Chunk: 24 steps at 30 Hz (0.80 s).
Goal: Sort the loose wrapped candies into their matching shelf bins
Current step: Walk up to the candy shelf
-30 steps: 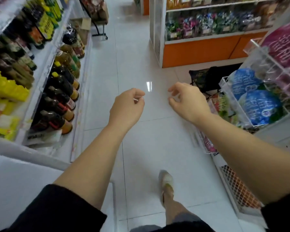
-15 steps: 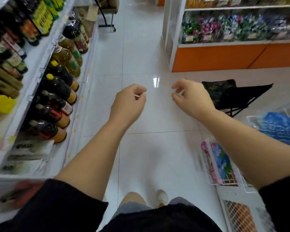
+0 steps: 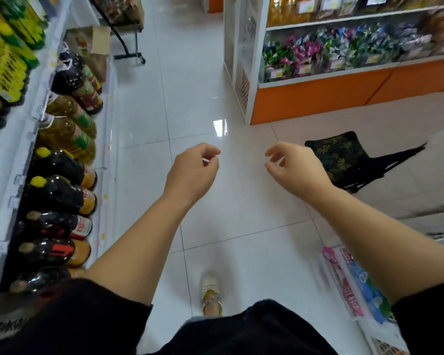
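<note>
White floor tiles – orange shelf base. The stool is black with golden leaves – sleeves black too

A thin white sliver between thumb and forefinger of the left hand is too small to tell: nail or something pinched. The pink and blue packets at the near right are smeared by blur and partly covered by the right forearm. On the far shelf the wrapped candies blur toward the right edge, their tags unreadable.
</note>
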Available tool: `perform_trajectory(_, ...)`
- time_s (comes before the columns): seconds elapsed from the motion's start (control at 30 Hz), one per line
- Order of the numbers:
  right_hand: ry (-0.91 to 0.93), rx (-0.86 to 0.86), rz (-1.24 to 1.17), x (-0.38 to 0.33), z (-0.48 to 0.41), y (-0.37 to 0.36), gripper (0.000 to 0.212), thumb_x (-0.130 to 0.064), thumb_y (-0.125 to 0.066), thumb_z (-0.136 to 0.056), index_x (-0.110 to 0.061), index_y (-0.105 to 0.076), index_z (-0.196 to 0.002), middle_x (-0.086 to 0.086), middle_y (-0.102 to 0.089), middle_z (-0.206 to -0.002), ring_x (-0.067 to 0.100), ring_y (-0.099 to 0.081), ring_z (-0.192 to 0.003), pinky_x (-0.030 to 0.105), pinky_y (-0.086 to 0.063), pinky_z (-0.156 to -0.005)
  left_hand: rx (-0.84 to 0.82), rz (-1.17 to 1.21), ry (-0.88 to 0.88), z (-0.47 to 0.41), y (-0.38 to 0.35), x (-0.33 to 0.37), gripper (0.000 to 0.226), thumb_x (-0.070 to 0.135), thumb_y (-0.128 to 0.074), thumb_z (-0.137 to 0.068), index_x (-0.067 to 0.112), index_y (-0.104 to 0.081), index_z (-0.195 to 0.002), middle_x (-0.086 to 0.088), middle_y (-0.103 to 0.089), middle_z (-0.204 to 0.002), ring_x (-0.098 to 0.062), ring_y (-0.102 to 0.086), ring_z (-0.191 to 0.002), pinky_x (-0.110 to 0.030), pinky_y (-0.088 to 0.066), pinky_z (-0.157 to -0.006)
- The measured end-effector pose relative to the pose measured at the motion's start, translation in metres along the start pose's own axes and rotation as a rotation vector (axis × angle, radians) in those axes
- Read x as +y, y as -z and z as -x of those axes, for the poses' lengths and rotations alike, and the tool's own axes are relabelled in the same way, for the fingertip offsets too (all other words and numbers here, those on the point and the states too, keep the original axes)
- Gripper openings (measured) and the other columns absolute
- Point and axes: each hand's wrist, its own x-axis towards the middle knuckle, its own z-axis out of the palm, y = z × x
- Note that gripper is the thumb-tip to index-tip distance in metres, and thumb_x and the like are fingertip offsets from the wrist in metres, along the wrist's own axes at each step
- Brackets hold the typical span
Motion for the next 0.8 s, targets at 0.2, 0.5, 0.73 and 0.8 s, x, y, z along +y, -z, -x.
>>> perform_trajectory(0.2,-0.100,0.059,-0.026,0.022,-0.061,0.016,0.024,-0.025,-0.057,-0.090,-0.017,-0.064,-0.111,-0.002,-0.066,-0.099,0.015,-0.061,-0.087,0.038,-0.055,-0.078,-0.113,0.012,-0.087,-0.082,-0.016,0.025,0.019,0.023,-0.051,-0.094,0.026,-0.064,-0.108,0.012,-0.063,-0.101,-0.004,-0.058,-0.085,-0.029,-0.050,-0.081)
perform_trajectory(0.5,-0.195,0.077,-0.046,0.084,-0.180,0.062,0.024,-0.026,-0.058,-0.090,-0.016,-0.064,-0.112,-0.002,-0.065,-0.101,0.016,-0.061,-0.092,0.040,-0.053,-0.082,-0.167,-0.051,-0.143,-0.223,-0.051,0.088,0.022,0.021,-0.051,-0.094,0.022,-0.064,-0.111,0.009,-0.062,-0.104,-0.009,-0.058,-0.090,-0.027,-0.046,-0.080)
perform_trajectory(0.73,-0.196,0.100,-0.059,0.126,-0.270,0.101,0.022,-0.026,-0.056,-0.091,-0.017,-0.064,-0.109,-0.009,-0.062,-0.093,0.014,-0.061,-0.086,0.039,-0.055,-0.079,-0.173,-0.054,-0.207,-0.321,-0.076,0.144,0.020,0.021,-0.051,-0.094,0.025,-0.065,-0.108,0.012,-0.060,-0.099,-0.009,-0.057,-0.089,-0.028,-0.046,-0.080)
perform_trajectory(0.8,-0.211,0.111,-0.059,0.136,-0.291,0.107,0.021,-0.026,-0.056,-0.091,-0.018,-0.064,-0.109,-0.011,-0.060,-0.091,0.013,-0.060,-0.086,0.037,-0.055,-0.078,-0.192,-0.069,-0.213,-0.348,-0.081,0.153,0.020,0.021,-0.051,-0.094,0.027,-0.064,-0.107,0.012,-0.060,-0.101,-0.009,-0.057,-0.090,-0.028,-0.046,-0.079)
